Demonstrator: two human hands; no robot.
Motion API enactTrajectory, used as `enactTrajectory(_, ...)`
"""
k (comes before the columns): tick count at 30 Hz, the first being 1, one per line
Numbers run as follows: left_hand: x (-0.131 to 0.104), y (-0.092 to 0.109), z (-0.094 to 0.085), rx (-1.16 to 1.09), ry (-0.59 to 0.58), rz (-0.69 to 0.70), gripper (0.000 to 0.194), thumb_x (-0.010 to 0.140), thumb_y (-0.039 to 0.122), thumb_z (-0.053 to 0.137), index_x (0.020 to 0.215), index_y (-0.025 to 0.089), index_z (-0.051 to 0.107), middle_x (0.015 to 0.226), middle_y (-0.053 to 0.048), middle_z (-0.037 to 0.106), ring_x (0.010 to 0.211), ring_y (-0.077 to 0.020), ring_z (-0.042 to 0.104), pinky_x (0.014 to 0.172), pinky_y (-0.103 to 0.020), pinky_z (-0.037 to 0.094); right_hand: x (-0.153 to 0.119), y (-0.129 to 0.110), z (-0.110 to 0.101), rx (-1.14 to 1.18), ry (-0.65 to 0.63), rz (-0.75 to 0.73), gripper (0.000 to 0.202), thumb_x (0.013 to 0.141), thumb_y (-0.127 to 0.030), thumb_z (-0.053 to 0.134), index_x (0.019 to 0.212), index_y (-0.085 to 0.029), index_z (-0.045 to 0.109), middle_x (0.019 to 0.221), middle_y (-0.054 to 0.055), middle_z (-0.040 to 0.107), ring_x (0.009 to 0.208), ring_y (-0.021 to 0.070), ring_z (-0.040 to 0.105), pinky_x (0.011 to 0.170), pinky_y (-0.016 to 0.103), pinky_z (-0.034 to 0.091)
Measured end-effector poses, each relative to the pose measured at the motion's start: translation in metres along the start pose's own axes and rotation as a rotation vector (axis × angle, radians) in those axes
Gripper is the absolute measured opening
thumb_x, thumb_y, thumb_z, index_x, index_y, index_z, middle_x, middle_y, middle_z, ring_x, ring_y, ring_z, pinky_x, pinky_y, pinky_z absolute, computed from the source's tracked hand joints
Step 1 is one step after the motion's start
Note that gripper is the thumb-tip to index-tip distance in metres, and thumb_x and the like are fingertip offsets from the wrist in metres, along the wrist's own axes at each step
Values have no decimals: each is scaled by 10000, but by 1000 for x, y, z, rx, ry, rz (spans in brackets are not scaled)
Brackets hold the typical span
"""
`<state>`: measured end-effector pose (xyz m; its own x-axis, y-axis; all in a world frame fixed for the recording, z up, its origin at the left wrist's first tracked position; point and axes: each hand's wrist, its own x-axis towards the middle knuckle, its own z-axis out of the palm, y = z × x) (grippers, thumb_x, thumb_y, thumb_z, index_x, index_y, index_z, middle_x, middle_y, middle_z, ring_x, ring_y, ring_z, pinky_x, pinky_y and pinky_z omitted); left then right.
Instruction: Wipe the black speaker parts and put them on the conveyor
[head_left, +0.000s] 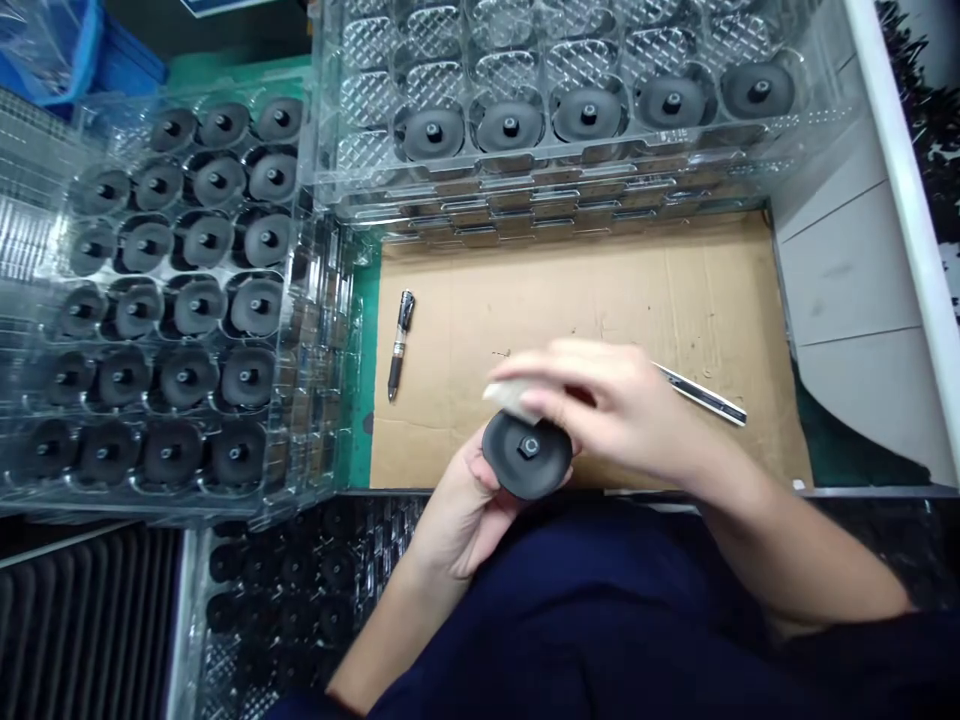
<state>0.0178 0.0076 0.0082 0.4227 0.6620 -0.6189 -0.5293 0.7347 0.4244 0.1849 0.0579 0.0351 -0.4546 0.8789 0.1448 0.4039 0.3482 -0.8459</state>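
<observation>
A round black part [527, 470] with a raised centre stub is held in my left hand [480, 510], its fingers wrapped round the rim from below. Over the part's far edge, my right hand [607, 400] pinches a small whitish pad or cloth [514, 397], which meets or nearly meets the rim. The right hand is slightly blurred. Both hands are above the near edge of a cardboard sheet [465, 290].
On the cardboard lie a pen [399, 345] at the left and a white-and-black cutter [705, 396] at the right. Stacked clear trays [300, 330] of black parts stand at the left, and more trays [555, 170] at the back. A grey panel [847, 260] borders the right.
</observation>
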Motion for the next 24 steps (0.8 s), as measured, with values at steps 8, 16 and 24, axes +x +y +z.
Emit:
enactTrajectory(8,0,4,-9,-66,-51,44,599,665,461,689,1211,254,556,1337,-81,520,1123,-287,571,899,-348,518,-59,56,42,-15,-31,511,245,880,-235,474,1086,-200,601,916,24,677,716,136,590,649,253,433)
enactTrajectory(16,3,0,-10,-29,-47,116,476,760,389,652,1210,267,556,1254,-63,589,1081,-225,601,909,-327,513,-30,1,21,-40,371,326,239,884,-233,501,1106,-224,590,1055,36,643,793,143,585,670,268,451)
enactTrajectory(24,2,-1,-11,45,82,190,455,800,192,632,1234,273,522,1207,-36,619,1039,-150,616,870,-237,516,-10,-33,37,-38,-23,48,211,890,-132,446,1017,-146,614,904,35,655,806,137,580,735,277,436)
